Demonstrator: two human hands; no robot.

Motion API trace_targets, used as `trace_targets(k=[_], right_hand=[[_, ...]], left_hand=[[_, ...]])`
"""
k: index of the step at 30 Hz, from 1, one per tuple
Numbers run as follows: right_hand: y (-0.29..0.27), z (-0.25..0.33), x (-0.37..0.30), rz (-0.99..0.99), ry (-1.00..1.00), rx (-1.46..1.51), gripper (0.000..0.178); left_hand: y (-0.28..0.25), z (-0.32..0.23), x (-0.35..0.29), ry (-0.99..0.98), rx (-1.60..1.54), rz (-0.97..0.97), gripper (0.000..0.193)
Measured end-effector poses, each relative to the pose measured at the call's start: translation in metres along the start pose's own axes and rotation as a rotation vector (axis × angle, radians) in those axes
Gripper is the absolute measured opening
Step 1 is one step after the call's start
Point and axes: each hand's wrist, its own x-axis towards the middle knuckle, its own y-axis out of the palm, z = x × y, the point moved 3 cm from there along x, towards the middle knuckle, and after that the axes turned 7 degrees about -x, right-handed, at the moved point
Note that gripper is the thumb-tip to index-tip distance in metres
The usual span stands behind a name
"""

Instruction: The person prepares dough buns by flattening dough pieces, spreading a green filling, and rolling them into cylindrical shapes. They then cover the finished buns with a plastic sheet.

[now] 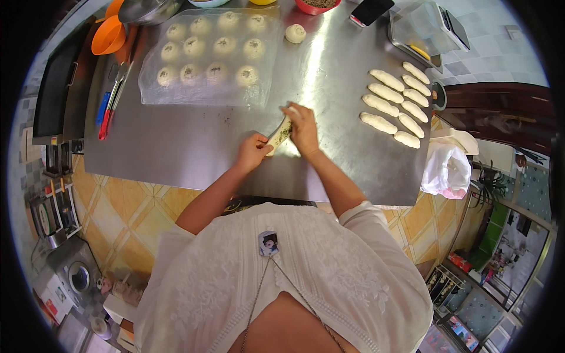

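Observation:
A flattened strip of dough [280,136], sprinkled with dark specks, is stretched at a slant between my two hands over the metal table. My left hand [253,152] pinches its lower end. At the upper end, my right hand [302,128] has its fingers closed round the dough. Beyond them a single round dough bun [295,33] sits by itself. To its left, several round buns with dark specks on top lie in rows under a clear plastic sheet [194,97]. On the right, several pale dough rolls [381,105] rest in two slanting columns.
At the left lie tools with a blue handle [103,108] and a red handle [105,125], below an orange cup [109,36]. Along the far edge are a metal bowl [150,10], a red bowl of dark filling [318,5], a phone [372,12] and a clear container [426,26].

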Motion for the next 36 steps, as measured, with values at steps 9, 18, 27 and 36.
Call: trace_targets(k=[9,18,27,36], right_hand=[[-0.009,0.023,-0.010,0.153,0.069,0.040,0.060],[-0.011,0.001,0.003,0.038,0.002,0.199,0.046],[-0.021,0.002,0.002,-0.002,0.063,-0.127,0.050],[-0.040,-0.033,0.015,-0.155,0.256,-0.091,0.049]], left_hand=[[-0.010,0.001,0.001,-0.002,0.023,-0.007,0.028],[-0.008,-0.023,0.008,0.097,0.162,0.051,0.020],[0.034,-0.039,0.064,0.128,0.275,-0.019,0.022],[0.026,-0.035,0.053,0.149,0.314,-0.009,0.022]])
